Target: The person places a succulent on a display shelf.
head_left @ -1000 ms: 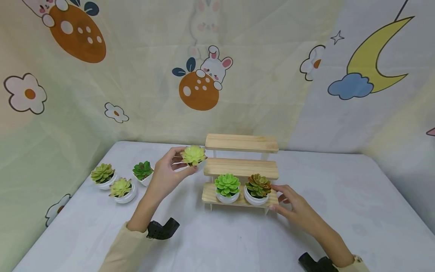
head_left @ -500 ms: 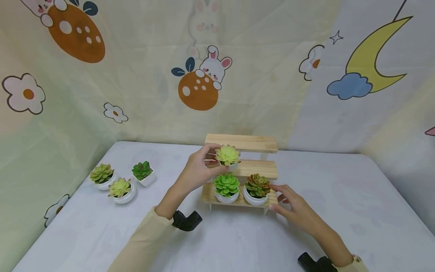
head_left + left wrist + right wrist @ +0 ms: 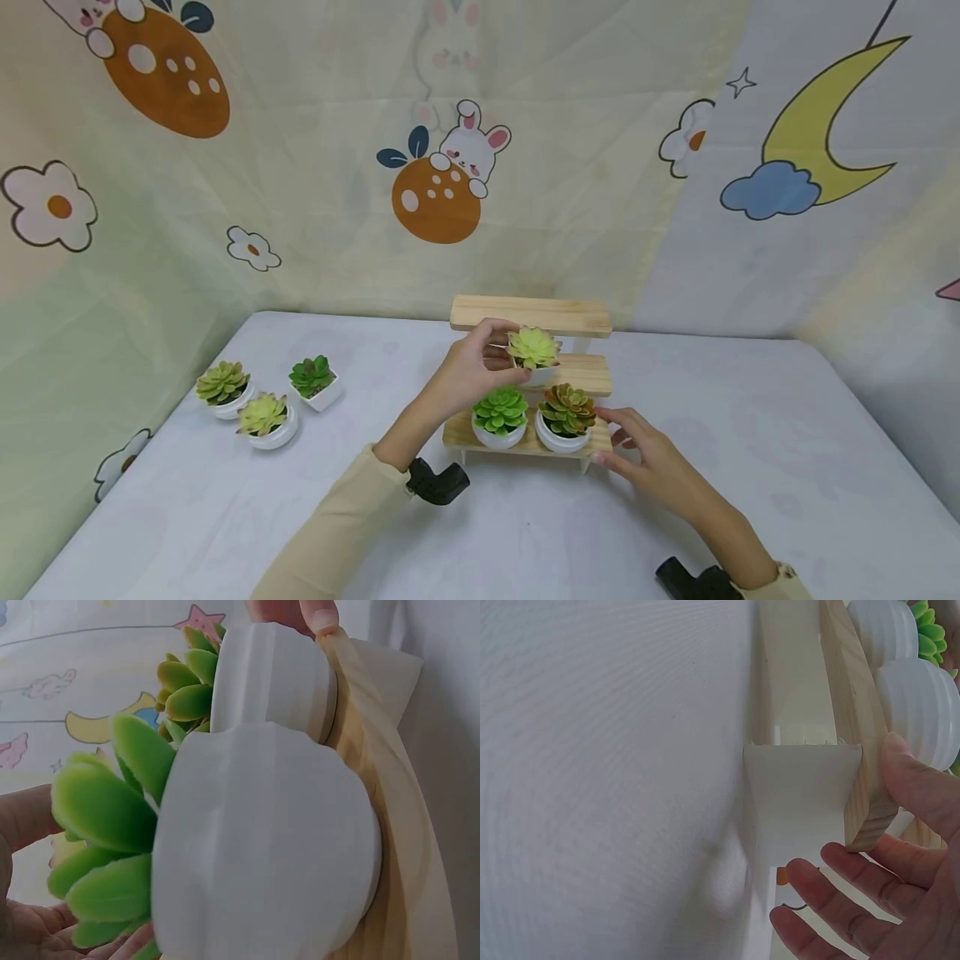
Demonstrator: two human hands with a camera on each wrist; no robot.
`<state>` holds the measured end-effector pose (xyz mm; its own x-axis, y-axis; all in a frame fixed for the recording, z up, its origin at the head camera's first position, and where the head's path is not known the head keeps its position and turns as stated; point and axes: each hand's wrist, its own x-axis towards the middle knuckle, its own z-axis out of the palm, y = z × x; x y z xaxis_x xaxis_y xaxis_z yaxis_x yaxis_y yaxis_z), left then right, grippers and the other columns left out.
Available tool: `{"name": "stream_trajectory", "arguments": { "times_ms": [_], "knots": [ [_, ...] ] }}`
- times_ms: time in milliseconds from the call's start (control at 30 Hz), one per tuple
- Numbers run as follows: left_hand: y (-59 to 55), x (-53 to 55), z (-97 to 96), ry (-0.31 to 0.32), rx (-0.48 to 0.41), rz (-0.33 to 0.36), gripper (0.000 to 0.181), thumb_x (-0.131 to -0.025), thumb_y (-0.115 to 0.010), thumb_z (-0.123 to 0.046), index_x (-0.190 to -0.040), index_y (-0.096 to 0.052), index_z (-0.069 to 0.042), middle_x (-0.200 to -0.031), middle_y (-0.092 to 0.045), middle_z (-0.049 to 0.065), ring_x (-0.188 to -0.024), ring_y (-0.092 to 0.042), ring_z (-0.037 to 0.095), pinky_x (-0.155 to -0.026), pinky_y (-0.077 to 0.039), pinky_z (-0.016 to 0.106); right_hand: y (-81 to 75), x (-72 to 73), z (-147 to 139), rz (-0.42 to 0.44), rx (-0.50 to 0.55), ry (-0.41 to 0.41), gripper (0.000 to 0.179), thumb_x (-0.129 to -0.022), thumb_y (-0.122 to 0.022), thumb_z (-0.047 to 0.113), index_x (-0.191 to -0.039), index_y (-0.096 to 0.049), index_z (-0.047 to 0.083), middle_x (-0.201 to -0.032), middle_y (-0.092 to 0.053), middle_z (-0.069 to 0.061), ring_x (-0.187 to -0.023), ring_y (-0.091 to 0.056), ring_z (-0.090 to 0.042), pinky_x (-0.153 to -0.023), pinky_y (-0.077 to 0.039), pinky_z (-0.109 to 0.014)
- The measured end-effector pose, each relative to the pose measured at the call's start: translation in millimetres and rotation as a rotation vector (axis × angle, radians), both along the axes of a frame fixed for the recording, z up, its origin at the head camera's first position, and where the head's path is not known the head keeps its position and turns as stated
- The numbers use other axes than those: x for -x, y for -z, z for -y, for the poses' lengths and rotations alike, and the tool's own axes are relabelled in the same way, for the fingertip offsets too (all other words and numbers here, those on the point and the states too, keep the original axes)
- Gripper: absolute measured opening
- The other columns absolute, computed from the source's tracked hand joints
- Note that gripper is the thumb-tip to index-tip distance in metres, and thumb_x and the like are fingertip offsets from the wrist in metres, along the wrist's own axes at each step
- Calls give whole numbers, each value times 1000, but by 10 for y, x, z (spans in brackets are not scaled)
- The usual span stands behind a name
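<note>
While my left hand (image 3: pixel 471 371) pinches a plant (image 3: pixel 534 346) by its white pot (image 3: pixel 543 379), I see a neat rosette of pointed, pale yellow-green leaves. It is upright over the middle board (image 3: pixel 588 372) of the wooden stand (image 3: pixel 531 314); whether the pot touches wood, I cannot tell. A bright green plant (image 3: pixel 500 407) and a reddish-green plant (image 3: pixel 567 407) stand in ridged white pots (image 3: pixel 262 840) on the near board (image 3: pixel 456 432), whose right end my right hand (image 3: pixel 645 457) clamps between thumb and fingers.

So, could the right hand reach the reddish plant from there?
Likely yes: the right hand sits beside the reddish plant with nothing visibly between them, though its fingers would probably have to let go of the bottom shelf first.
</note>
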<state>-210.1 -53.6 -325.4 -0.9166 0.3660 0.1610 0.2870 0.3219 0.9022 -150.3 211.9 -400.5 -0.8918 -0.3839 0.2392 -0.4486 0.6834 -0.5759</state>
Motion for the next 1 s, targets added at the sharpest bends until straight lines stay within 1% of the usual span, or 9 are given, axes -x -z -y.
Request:
{"name": "stream_trajectory", "arguments": {
  "times_ms": [100, 333, 567, 767, 1000],
  "knots": [
    [9, 20, -24, 20, 2, 14, 55, -80, -72, -16, -128, -46, -13, -117, -58, 7, -104, -60, 21, -91, -50, 31, -1, -3, 2, 7, 0, 2, 53, -85, -67, 24, -130, -48, 3, -117, -56, -8, -88, -59, -13, -77, -53, -34],
    [-44, 61, -84, 58, 45, 40, 56, -82, -71, -18, -130, -44, -11, -119, -57, 9, -109, -59, 23, -93, -49, 32, -10, -8, 5, 11, -3, 7, 53, -86, -67, 24, -130, -48, 3, -118, -56, -9, -88, -60, -15, -76, -53, -34],
    [-86, 103, -127, 76, 99, 64, 56, -82, -71, -20, -131, -44, -14, -124, -55, 7, -113, -58, 23, -94, -49, 33, -12, -4, 3, 15, -6, 7, 53, -85, -67, 25, -130, -48, 3, -118, -56, -9, -88, -60, -15, -77, -53, -34],
    [-143, 132, -184, 100, 145, 89, 56, -83, -70, -23, -132, -43, -18, -132, -52, 10, -114, -58, 23, -90, -51, 35, -14, 2, -2, 25, -13, 18, 53, -86, -66, 26, -130, -47, 4, -119, -55, -9, -89, -59, -14, -77, -53, -34],
    [-170, 148, -251, 130, 152, 91, 57, -84, -70, -22, -133, -42, -16, -130, -52, 11, -111, -60, 24, -85, -53, 32, -12, 6, 7, 35, -4, 7, 53, -86, -66, 26, -131, -47, 3, -119, -55, -9, -89, -59, -14, -77, -53, -33]
  ]
}}
